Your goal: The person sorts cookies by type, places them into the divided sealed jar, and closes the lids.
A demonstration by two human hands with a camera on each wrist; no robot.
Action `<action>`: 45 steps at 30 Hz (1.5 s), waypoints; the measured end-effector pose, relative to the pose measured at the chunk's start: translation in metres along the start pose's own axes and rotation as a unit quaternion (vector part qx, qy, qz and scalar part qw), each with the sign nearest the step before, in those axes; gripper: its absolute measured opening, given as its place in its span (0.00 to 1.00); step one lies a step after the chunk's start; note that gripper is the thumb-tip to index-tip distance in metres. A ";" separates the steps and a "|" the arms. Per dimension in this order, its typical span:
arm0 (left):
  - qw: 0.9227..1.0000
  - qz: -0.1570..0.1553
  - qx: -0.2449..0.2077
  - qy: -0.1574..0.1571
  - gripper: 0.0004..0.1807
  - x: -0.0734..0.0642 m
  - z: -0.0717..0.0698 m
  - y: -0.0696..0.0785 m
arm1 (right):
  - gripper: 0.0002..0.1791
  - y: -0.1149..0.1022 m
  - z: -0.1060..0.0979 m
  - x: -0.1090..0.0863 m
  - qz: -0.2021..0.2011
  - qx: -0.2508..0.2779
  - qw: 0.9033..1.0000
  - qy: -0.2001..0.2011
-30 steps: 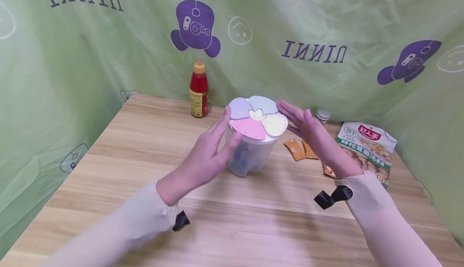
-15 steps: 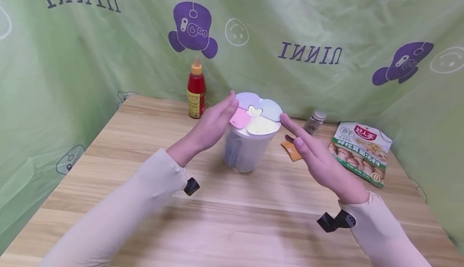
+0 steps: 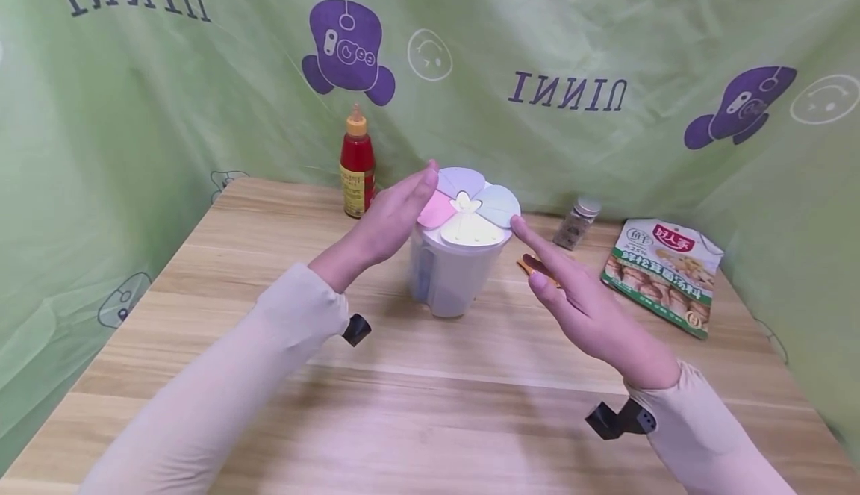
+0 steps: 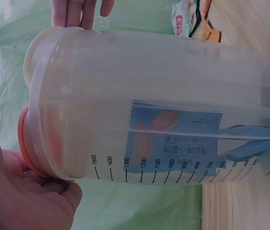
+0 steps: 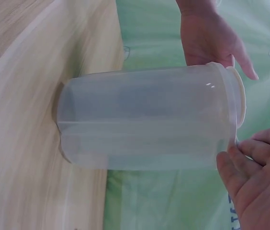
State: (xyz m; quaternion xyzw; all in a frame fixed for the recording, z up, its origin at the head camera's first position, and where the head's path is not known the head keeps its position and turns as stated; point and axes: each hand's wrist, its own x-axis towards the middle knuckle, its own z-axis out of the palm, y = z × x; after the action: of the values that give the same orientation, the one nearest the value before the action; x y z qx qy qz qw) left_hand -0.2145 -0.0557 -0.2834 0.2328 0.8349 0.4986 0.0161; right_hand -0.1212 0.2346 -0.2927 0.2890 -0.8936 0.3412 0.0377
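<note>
A clear plastic storage canister stands upright on the table, its lid made of pink, cream, blue and lavender petals. Through the wall in the left wrist view, a blue snack packet and a volume scale show. My left hand lies along the lid's left side with fairly straight fingers, overlapping the pink petal. On the opposite side, my right hand extends its index finger to the edge beside the blue petal. Both hands flank the rim in the right wrist view, the right fingertips right at it.
A red sauce bottle stands at the back left. Right of the canister are a small spice jar, orange sachets partly hidden by my hand, and a soup seasoning pouch. A green curtain hangs behind the table.
The canister with its lid has turned clockwise seen from above: the pink petal went from the front to the left, the cream one to the front. Both hands shifted along the rim with it.
</note>
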 end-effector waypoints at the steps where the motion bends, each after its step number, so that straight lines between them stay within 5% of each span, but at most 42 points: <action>1: 1.000 0.000 -0.002 -0.001 0.36 0.000 0.000 0.000 | 0.34 0.000 0.000 0.000 0.000 -0.001 1.000 0.000; 13: 1.000 -0.001 -0.017 -0.005 0.36 0.004 0.001 -0.001 | 0.34 0.002 0.006 -0.005 -0.031 -0.002 0.999 0.023; 24: 0.999 0.000 -0.032 -0.005 0.36 0.007 0.003 -0.004 | 0.39 -0.004 0.010 -0.009 -0.047 -0.058 0.996 0.041; 31: 1.000 0.016 -0.008 -0.004 0.36 0.006 0.000 -0.008 | 0.40 -0.007 0.010 -0.006 -0.020 -0.067 0.997 0.031; 38: 0.991 0.101 0.074 0.045 0.32 -0.011 -0.016 -0.008 | 0.37 -0.009 0.004 0.004 -0.062 -0.057 0.993 0.084; 45: 0.954 0.247 0.164 0.052 0.28 -0.033 -0.016 0.002 | 0.35 -0.012 -0.005 0.024 -0.139 -0.058 0.980 0.131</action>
State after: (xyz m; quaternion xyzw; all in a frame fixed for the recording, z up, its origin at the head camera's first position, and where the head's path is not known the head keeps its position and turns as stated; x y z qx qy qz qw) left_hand -0.1883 -0.0813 -0.2804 0.4054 0.8209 0.3549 -0.1893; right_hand -0.1352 0.2192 -0.2755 0.3603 -0.8504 0.3153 0.2182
